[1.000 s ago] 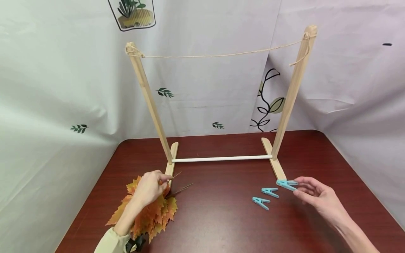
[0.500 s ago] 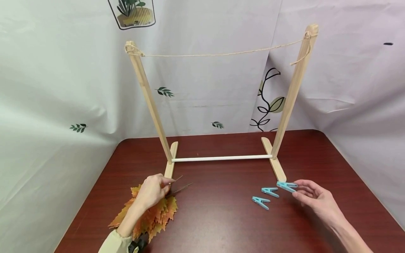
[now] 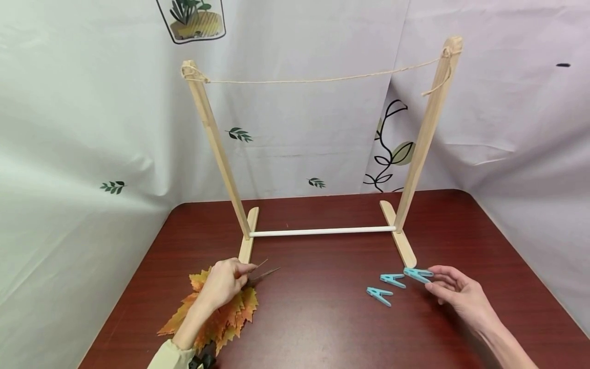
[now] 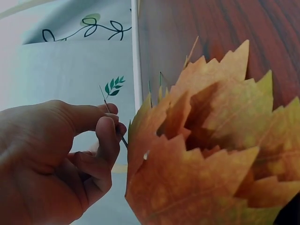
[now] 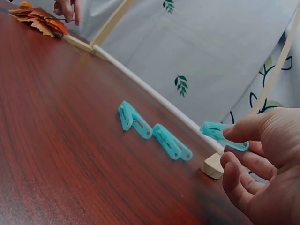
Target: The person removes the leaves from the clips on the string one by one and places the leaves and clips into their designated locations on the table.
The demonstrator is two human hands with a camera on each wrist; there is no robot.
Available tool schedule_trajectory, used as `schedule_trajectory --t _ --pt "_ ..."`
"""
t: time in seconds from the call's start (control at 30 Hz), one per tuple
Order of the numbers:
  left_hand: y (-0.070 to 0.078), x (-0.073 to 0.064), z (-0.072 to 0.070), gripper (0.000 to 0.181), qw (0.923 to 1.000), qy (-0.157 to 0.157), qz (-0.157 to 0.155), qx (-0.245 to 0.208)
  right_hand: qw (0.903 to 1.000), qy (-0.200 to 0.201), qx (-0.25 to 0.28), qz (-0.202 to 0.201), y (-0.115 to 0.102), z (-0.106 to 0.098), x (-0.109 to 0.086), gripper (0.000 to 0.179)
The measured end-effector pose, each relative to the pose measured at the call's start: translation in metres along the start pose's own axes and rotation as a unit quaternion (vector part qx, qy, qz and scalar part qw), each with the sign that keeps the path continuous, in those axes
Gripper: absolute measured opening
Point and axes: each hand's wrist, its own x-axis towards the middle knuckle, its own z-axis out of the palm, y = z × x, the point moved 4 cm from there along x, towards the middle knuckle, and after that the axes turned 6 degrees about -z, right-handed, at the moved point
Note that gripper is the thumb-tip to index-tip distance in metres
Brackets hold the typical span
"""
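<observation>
My left hand [image 3: 222, 283] pinches a thin stem between thumb and forefinger; the left wrist view shows an orange artificial maple leaf [image 4: 187, 183] beside that hand. Under the hand and forearm lies a pile of orange and yellow maple leaves [image 3: 230, 320], partly covered by the arm, with stems pointing right. On the right side, my right hand [image 3: 463, 294] holds a light blue clothespin [image 3: 417, 274] by its handle ends, thumb on one and fingers on the other. Two more clothespins, one nearer [image 3: 380, 295] and one farther [image 3: 393, 280], lie on the table just left of it.
A wooden frame stands at the back, with a left post [image 3: 216, 148], a right post [image 3: 426, 133] and a white bottom rod [image 3: 322, 231]. A slack twine [image 3: 304, 81] spans the post tops. Behind hangs a white printed cloth [image 3: 295, 133]. The dark red table [image 3: 318, 318] lies in front.
My left hand has come slightly down and right with the stem, and the leaf edges at left have shifted. My right hand has lowered a little with its clothespin.
</observation>
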Motion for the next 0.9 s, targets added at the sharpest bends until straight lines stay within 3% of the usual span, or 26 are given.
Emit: schedule_trajectory --t 0.57,0.9 --pt "-0.001 -0.003 0.007 0.032 0.9999 0.001 0.015 -0.004 0.9970 0.024 -0.066 0.032 0.011 0.002 -0.001 0.029" --pt "-0.003 -0.004 0.012 0.032 0.9993 0.019 0.031 0.009 0.9935 0.029 -0.100 0.046 0.016 0.005 -0.002 0.037"
